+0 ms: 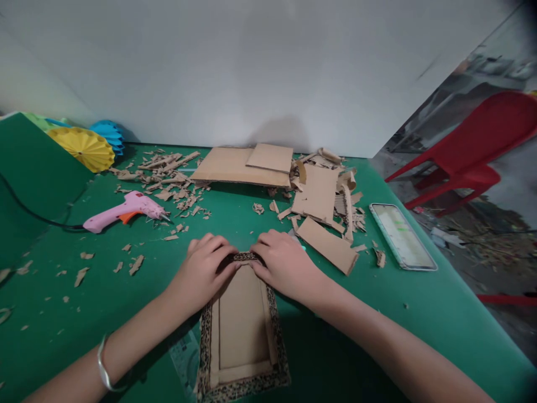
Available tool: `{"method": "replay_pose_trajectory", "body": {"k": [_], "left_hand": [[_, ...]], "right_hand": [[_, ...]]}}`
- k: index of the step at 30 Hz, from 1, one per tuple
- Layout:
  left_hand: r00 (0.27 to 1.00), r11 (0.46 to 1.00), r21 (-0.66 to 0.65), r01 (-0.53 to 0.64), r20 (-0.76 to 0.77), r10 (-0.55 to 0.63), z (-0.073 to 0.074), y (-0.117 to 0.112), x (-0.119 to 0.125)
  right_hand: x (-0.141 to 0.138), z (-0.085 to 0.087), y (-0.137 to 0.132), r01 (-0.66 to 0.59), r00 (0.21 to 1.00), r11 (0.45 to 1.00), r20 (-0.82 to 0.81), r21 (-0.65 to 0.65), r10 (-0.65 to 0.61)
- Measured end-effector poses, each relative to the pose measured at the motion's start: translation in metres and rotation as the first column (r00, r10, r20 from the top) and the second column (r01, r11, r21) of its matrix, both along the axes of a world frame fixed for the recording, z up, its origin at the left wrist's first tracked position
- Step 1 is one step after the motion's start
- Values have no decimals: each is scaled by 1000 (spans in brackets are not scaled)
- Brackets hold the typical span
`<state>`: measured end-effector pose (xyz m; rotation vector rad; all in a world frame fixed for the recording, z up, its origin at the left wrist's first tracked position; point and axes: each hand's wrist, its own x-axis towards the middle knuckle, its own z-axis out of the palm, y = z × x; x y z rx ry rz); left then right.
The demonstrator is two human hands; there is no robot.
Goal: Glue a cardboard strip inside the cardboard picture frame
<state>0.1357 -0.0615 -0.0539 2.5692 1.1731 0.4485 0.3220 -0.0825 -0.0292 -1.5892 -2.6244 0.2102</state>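
Note:
A shallow cardboard box [241, 327] lies in front of me, its thick rim showing dark corrugated edges. My left hand [205, 266] is closed on the far left corner of that rim, thumb inside and fingers over the outside. At the far right corner my right hand [283, 266] pinches the rim the same way. Between the two hands a short stretch of the far rim shows. Part of a clear plastic ruler [184, 358] sticks out from under the box's left side.
Left of my hands lies a pink glue gun [121, 212] with a black cord. Cardboard sheets [235, 165] and torn scraps [176, 184] lie along the white wall. A phone [403, 238] rests near the table's right edge; a red chair [470, 145] stands beyond. Folded paper fans [81, 148] stand back left.

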Motion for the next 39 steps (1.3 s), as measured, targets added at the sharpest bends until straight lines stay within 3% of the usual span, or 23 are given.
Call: {"method": "replay_pose_trajectory", "body": {"k": [10,23,27,31,35,37,38,39], "left_hand": [[1000,998,56,9,-19,-8,0,1,11],[1000,999,47,7,-17,-6,2,0,16],[1000,998,55,6,-21,-5,2,-1,15],[999,998,57,6,-47,-4,2,-3,14],[999,998,65,11,-42,-8,2,-3,14],[999,998,69,14,-34,-11,2,-2,14],[999,997,70,16,-29,-14,2,-2,13],[1000,997,70,20,-26,-18,2,-2,13]], "right_hand": [[13,-1,7,-116,993,990,45,77,113],[26,2,11,-224,974,972,48,68,221],[31,-1,5,-230,972,965,-10,127,233],[47,-7,-8,-191,953,950,-183,247,239],[85,-18,-36,48,926,865,-347,499,149],[114,-26,-55,250,916,771,-401,586,8],[131,-30,-66,369,904,707,-410,603,-121],[148,-34,-77,489,868,600,-420,633,-264]]}}
